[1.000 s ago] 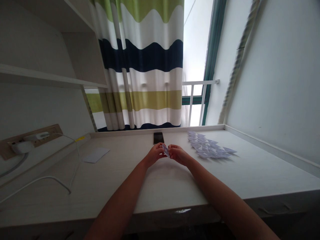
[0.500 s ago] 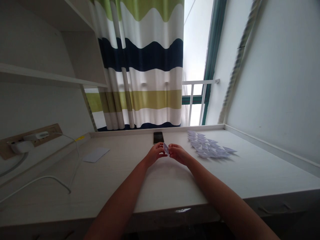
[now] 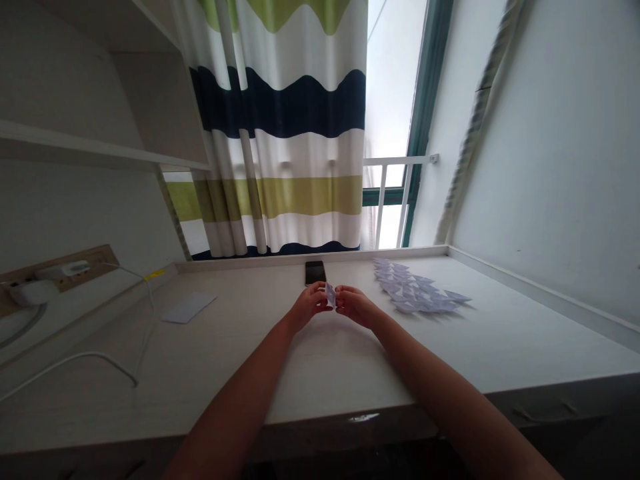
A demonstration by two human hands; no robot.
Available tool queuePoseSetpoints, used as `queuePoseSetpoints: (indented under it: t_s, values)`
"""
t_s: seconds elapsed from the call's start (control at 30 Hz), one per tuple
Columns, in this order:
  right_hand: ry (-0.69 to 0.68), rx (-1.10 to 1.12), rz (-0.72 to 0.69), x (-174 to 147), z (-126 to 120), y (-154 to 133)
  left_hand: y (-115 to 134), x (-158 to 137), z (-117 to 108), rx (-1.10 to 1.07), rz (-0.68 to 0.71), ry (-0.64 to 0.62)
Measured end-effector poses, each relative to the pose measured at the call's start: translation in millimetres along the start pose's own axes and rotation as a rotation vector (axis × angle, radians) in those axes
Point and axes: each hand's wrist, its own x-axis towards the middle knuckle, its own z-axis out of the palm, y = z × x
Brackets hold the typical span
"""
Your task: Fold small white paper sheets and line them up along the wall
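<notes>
Reaching in over the near edge of the pale surface (image 3: 345,373), two bare forearms run forward and converge at mid-depth. A white cable (image 3: 107,355) lies looped over the near left of that surface. Left hand (image 3: 306,307): fingers curled and slightly spread, their tips on one side of a small white folded paper (image 3: 331,296). Right hand (image 3: 354,307): fingers bent inward, tips drawn together in a pinch at the other side of the same piece. The folded paper is held between the two hands, raised on edge above the surface; its exact creases are too small to read from where I stand. Well to the left of the hands, a flat white sheet (image 3: 189,308) lies on the surface. To the right, a group of pointed folded papers (image 3: 417,290) sits in close, overlapping rows, stretching back toward the rear ledge. Just beyond the left hand, a dark phone (image 3: 315,272) lies flat. On the left wall, white plugs occupy a socket panel (image 3: 106,256). Behind the rear ledge (image 3: 280,260) hangs a striped curtain (image 3: 300,153), with a white railing (image 3: 395,161) and a green-framed window (image 3: 393,87) to its right.
</notes>
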Motion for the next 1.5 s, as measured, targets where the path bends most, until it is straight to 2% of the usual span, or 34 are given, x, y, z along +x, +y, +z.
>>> queuePoseSetpoints:
  t_s: [0.23,0.3,0.43,0.63,0.77,0.97,1.17,1.27,1.4,1.5]
  values:
    - [0.102,-0.119,-0.044,-3,3,-6,7,0,2,0.035,0.02,0.043]
    - [0.183,-0.186,-0.08,-4,7,-11,11,3,3,0.007,0.051,0.112]
    - [0.317,-0.249,-0.057,-4,16,-21,18,13,8,-0.014,0.065,0.26]
    - [0.41,-0.31,-0.196,5,2,-42,30,36,16,0.055,0.004,0.244]
    - [0.468,-0.474,-0.232,13,-19,-63,37,62,20,0.205,-0.028,0.23]
    - [0.565,-0.591,-0.162,24,-52,-99,32,117,32,0.262,-0.038,0.21]
    - [0.708,-0.627,-0.192,35,-109,-136,22,195,61,0.228,-0.046,0.101]
    - [0.79,-0.621,-0.182,39,-143,-154,11,240,81,0.273,-0.044,0.098]
    - [0.891,-0.71,-0.16,43,-187,-170,-9,289,107,0.493,-0.045,0.111]
    - [0.965,-0.819,-0.115,44,-217,-173,-24,312,121,0.832,0.01,0.091]
